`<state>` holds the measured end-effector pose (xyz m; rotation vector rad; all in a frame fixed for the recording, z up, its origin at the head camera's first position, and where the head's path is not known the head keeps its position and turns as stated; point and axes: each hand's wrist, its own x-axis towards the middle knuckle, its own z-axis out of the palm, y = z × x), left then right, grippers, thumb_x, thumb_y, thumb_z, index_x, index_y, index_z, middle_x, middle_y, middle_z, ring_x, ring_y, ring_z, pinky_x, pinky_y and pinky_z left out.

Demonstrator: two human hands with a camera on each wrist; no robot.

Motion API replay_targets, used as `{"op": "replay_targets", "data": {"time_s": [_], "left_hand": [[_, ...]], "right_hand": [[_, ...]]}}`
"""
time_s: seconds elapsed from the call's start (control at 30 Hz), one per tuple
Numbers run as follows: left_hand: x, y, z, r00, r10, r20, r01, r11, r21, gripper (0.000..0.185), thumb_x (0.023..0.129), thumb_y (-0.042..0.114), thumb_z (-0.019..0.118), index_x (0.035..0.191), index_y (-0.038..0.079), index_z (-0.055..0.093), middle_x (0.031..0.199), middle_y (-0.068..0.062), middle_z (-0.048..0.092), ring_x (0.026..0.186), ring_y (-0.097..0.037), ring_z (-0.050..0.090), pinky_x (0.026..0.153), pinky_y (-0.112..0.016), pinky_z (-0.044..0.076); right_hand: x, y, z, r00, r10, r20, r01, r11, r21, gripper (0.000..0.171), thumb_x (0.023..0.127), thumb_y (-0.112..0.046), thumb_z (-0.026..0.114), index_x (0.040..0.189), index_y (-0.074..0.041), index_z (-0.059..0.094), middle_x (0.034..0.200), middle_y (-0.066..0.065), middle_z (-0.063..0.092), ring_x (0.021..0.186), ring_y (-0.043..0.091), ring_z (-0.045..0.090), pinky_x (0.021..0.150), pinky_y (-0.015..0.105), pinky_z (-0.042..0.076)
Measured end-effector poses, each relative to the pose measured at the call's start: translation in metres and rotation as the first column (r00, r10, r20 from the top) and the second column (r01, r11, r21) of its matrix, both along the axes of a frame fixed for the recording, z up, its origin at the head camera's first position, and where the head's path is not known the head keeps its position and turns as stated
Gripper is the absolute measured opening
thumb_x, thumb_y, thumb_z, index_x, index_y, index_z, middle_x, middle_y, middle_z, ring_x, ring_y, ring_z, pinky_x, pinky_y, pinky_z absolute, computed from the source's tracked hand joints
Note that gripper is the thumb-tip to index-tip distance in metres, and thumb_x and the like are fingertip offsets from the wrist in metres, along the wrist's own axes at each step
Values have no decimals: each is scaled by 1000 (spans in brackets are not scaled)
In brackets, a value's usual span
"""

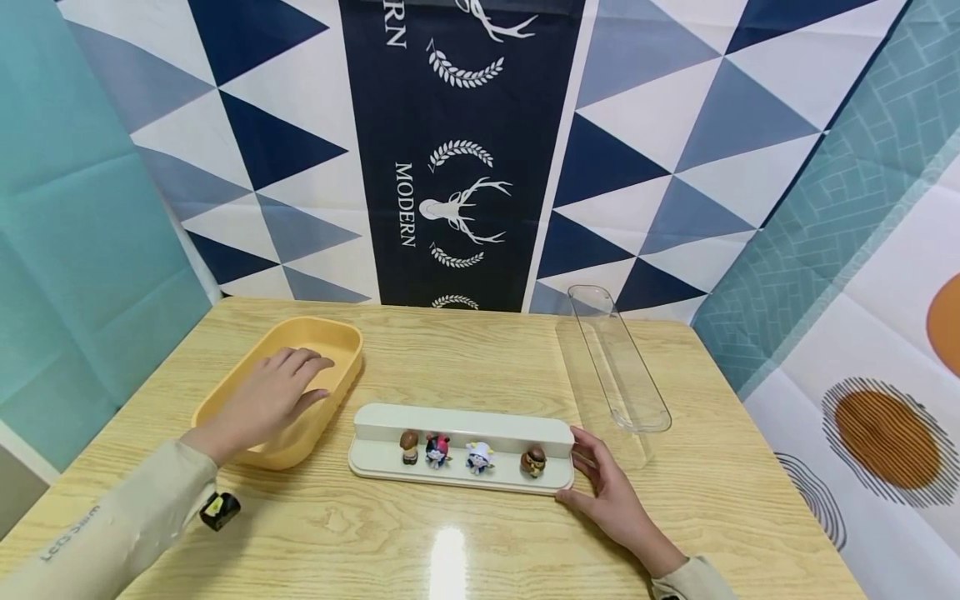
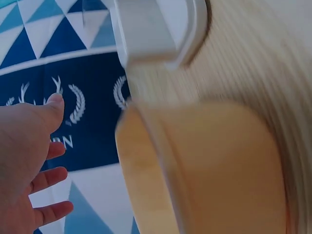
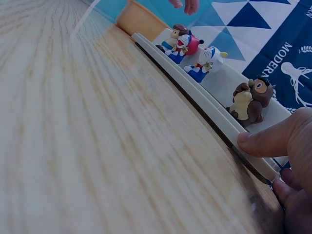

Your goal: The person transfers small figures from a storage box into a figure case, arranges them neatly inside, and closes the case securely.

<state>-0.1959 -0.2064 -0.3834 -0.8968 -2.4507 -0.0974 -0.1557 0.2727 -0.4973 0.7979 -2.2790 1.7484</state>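
Well, the right hand [image 1: 607, 492] holds the right end of the white stand [image 1: 465, 421], with its thumb at the front. The left hand [image 1: 273, 392] is over the yellow tray [image 1: 326, 421], fingers apart, with nothing in them. The stand sits on the bench [image 1: 337, 542], near the middle, just right of the tray. I'd guess the step now is lining up toys on it. Next likely needs a steady right hand and gentle left fingers, so no toy tips over. I count four toys, all on the stand: a brown-haired one [image 1: 408, 447], a red-and-black one [image 1: 437, 450], a white one [image 1: 479, 457] and a brown one [image 1: 533, 461]. One stand, one tray, and one clear box [image 1: 621, 362] past the right hand. The left hand hides some of the tray, so I can't be sure what's inside.
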Motion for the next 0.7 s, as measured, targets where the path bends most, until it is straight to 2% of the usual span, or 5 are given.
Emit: {"op": "replay_targets", "data": {"time_s": [0.23,0.4,0.53,0.7], "left_hand": [[-12,-28,0,996,85,24,-82,991,-102,43,87,18,75,123,0,59,115,-18,58,106,-40,54,75,-56,46],[-16,-48,2,989,123,86,-108,981,-161,48,87,20,76,125,-1,57,118,-19,57,109,-41,51,78,-57,45],[-18,-61,2,973,160,169,-128,974,-187,54,89,24,75,130,-3,53,123,-21,55,115,-43,47,85,-60,42],[-20,-74,-1,944,203,259,-158,970,-183,59,89,28,76,131,-4,50,125,-25,52,117,-46,46,87,-62,39]], "right_hand": [[1,0,0,1000,-4,-3,4,1000,3,89,71,21,76,147,10,30,136,37,41,124,-2,46,102,16,39],[1,0,0,1000,-4,-2,4,1000,3,89,71,20,76,147,9,31,136,37,41,124,-1,47,102,16,39],[1,0,0,1000,-2,4,2,1000,-3,88,72,20,76,147,9,31,136,37,41,124,-1,47,102,16,39],[1,0,1,1000,-10,13,10,1000,3,88,72,19,76,147,8,31,136,36,42,124,-1,47,102,16,39]]}}
